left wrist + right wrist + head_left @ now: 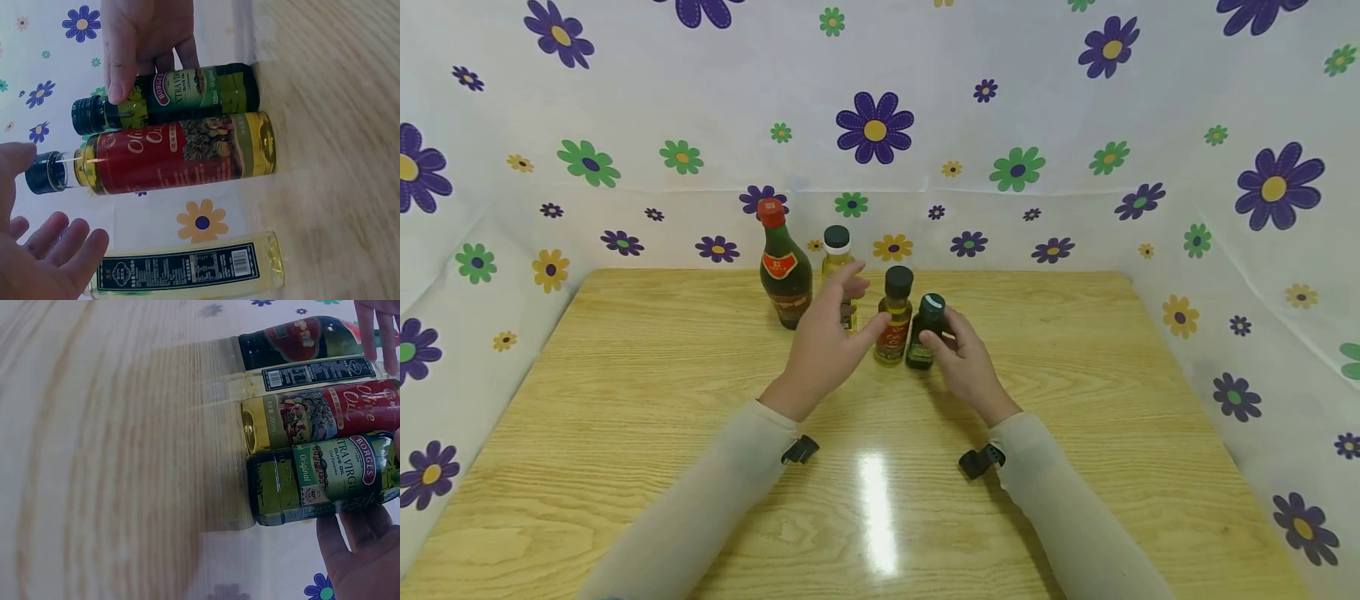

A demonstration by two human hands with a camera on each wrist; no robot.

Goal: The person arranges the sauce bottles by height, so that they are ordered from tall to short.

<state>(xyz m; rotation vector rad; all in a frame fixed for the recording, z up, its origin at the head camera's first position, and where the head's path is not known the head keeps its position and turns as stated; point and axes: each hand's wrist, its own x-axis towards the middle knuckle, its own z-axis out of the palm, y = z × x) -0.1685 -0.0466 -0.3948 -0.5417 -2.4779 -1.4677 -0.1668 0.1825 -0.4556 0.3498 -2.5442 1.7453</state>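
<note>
My right hand (970, 358) holds a small dark green olive oil bottle (916, 343), thumb across its front and fingers at its far side. Close beside it on the left stands an olive oil bottle with a red label (892, 340) and black cap. My left hand (822, 348) is spread to the left of that bottle, its thumb near the bottle's neck and the other fingers apart from it. Behind the left hand, partly hidden, is a clear bottle of pale yellow oil (187, 272) with a dark cap.
At the left end of the group stands a larger dark bottle (787, 279) with a red cap. All the bottles are upright near the back of a wooden table (647, 367). A flower-patterned white cloth (715, 108) walls the back and both sides.
</note>
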